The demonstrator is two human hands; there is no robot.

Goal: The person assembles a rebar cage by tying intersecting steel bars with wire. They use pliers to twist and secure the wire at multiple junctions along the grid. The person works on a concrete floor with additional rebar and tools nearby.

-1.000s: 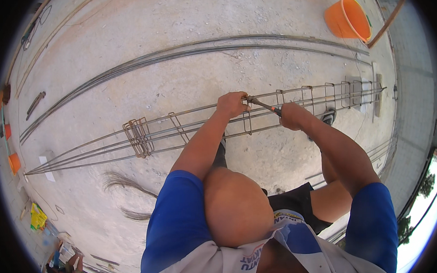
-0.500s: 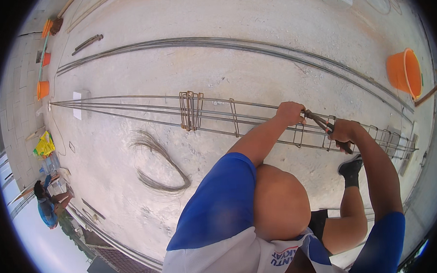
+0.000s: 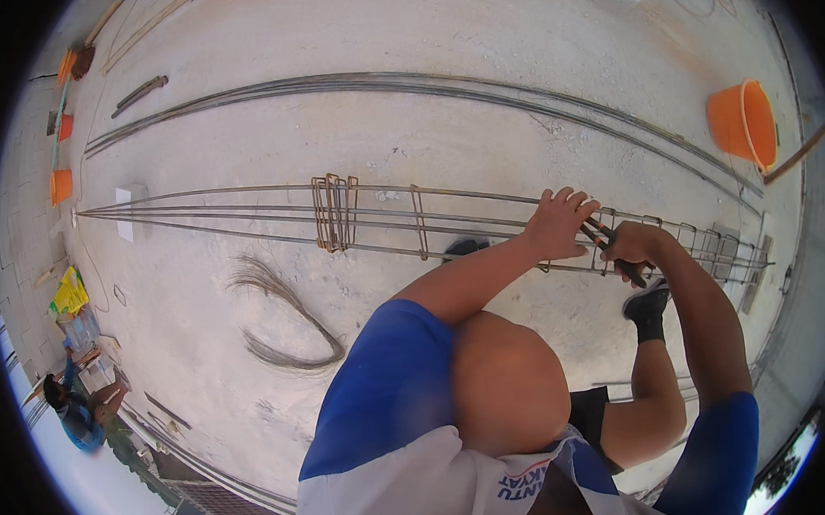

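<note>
A long cage of steel rebar (image 3: 478,222) with square stirrups stretches across the floor in front of me. Over its right half, my left hand (image 3: 556,225) is open, its fingers spread at the bars next to the pincers. My right hand (image 3: 635,244) grips dark pincers (image 3: 628,271) with orange bands on the handles. The pincers' jaws are by the bars, partly covered by my hands, so I cannot tell what they bite. A cluster of loose stirrups (image 3: 335,215) hangs on the bars to the left, and a single stirrup (image 3: 419,222) stands nearer my left hand.
A bundle of tie wire (image 3: 291,323) lies on the concrete floor. Long loose rebars (image 3: 368,80) run beyond the cage. An orange bucket (image 3: 736,125) stands at the right. White blocks (image 3: 131,215) prop the cage's left end. Another person (image 3: 77,410) sits at the far left.
My left hand has opened from its closed hold near the pincers, its fingers now spread. My right hand still holds the pincers, now turned more steeply. The whole view has shifted slightly.
</note>
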